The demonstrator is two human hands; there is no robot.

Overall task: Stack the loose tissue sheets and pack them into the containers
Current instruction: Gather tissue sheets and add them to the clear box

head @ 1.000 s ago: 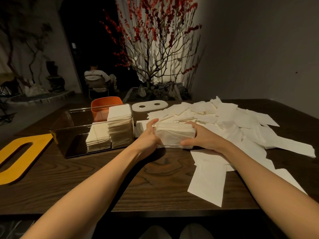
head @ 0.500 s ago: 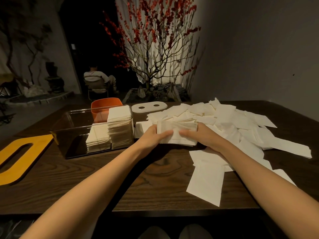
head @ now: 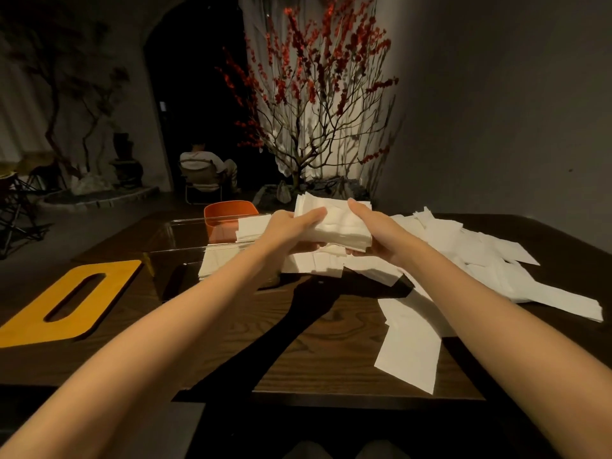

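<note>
The tissue stack, earlier at table level, is now raised above the loose sheets. Left hand and right hand grip its ends, thumbs on top, fingers curled beneath, beside the clear container.

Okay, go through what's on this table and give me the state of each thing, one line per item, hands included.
Tissue stack: lifted off the table, held at both ends.
Left hand: grips the stack's left end.
Right hand: grips the stack's right end.
Clear container: open-topped, partly filled with stacked tissues.
Orange container: behind the clear one, contents not visible.
Loose sheets: scattered, unstacked.
Yellow lid: flat on the table, off any container.
</note>
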